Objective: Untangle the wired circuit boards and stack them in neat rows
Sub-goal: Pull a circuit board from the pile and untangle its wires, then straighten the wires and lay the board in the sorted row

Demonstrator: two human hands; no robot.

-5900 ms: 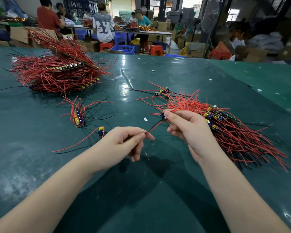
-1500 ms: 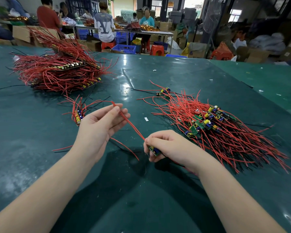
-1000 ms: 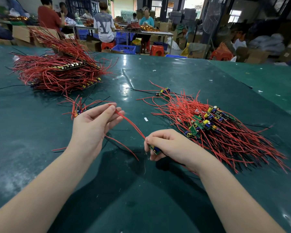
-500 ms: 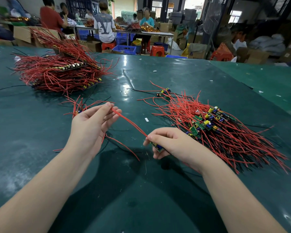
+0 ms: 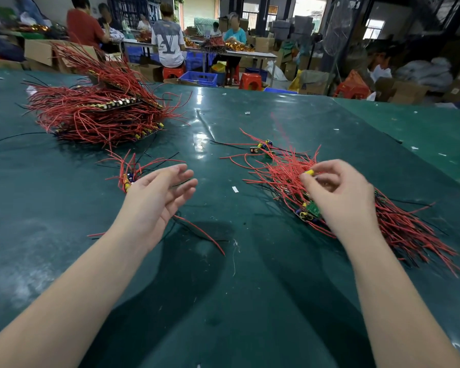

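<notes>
On green table (image 5: 223, 301), right hand (image 5: 340, 197) pinching yellow-capped board (image 5: 309, 172), left hand (image 5: 154, 200) loose

Green table (image 5: 223, 301), landmark: tangled pile (image 5: 398, 224) of red-wired circuit boards. Right hand (image 5: 340, 197) over the pile's near-left part, fingers curled, pinching a yellow component (image 5: 309, 172). Left hand (image 5: 157, 200) well left of the pile, fingers straight, holding nothing. Small row of boards (image 5: 128, 179) just beyond that hand. Big stacked heap (image 5: 96, 115) far left of the pile. One stray board (image 5: 260, 148) at the pile's far edge.
</notes>
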